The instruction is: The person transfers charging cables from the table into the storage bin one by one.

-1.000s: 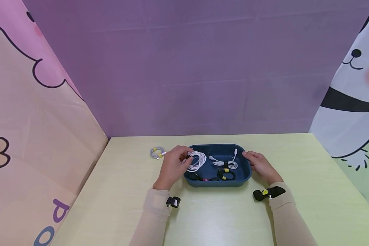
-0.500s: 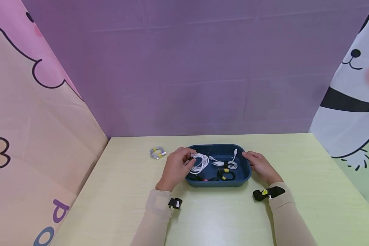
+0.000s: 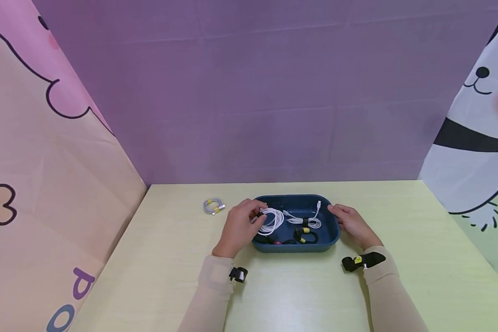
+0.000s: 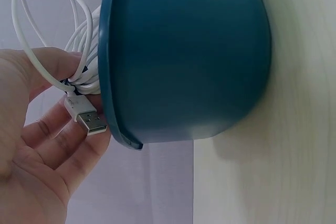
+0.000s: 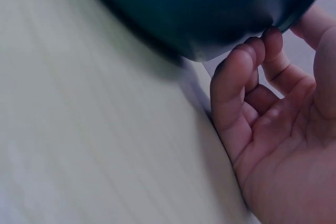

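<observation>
The left hand [image 3: 237,227] pinches a coiled white cable [image 3: 274,221] at its dark tie, over the left end of a blue bin [image 3: 294,248]. In the left wrist view a USB plug [image 4: 86,115] hangs from the coil [image 4: 86,40] beside the bin's rim, near the fingers. The right hand [image 3: 354,224] grips the bin's right rim, thumb on top and curled fingers against the outside wall, as the right wrist view shows. Inside the bin lie another white cable [image 3: 309,222], a black cable with yellow ties [image 3: 306,236] and a dark cable with a pink part [image 3: 277,242].
A grey-purple cable coil with yellow ties [image 3: 213,206] lies on the table [image 3: 182,258] left of the bin. A purple cloth [image 3: 274,92] hangs behind the table, with printed cloths on both sides.
The left hand has moved slightly to the right with the white coil, further over the bin. The right hand keeps its grip on the rim.
</observation>
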### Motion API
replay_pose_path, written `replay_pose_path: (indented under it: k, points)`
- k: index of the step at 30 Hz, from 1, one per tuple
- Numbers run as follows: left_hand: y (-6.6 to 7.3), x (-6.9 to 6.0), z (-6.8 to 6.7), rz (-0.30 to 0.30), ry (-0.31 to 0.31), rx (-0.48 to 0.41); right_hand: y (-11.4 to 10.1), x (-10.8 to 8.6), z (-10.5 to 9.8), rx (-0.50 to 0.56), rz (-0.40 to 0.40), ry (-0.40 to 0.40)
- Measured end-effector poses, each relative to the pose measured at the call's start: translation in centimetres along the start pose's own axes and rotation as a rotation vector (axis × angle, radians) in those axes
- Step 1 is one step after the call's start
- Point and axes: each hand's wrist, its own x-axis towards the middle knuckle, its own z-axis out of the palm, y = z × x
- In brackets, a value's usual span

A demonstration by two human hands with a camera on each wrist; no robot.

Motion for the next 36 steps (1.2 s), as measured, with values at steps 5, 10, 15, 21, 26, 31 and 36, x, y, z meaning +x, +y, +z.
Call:
replay_pose_path:
  k: [5,10,15,21,26,31,36]
  points:
    - [0.08,-0.07,-0.01,-0.013,-0.008,0.008,-0.07,-0.14,0.02,-0.014,0.004,0.000]
    - [0.23,0.00,0.06,-0.022,-0.015,0.021,-0.14,-0.14,-0.06,-0.027,0.010,0.006]
    - [0.32,0.13,0.16,-0.023,-0.016,0.035,-0.13,-0.08,-0.09,-0.033,0.007,0.008]
    - [0.33,0.14,0.42,-0.027,-0.023,0.042,-0.17,-0.13,0.10,-0.012,-0.006,0.008]
    - [0.30,0.25,0.54,-0.022,-0.028,0.042,-0.30,-0.21,0.14,-0.013,-0.003,0.005]
    - [0.29,0.52,0.33,-0.035,-0.048,0.054,-0.40,-0.27,0.24,-0.009,0.009,0.008]
    - [0.16,0.92,0.07,-0.047,-0.064,0.062,-0.49,-0.36,0.17,-0.023,0.007,0.007]
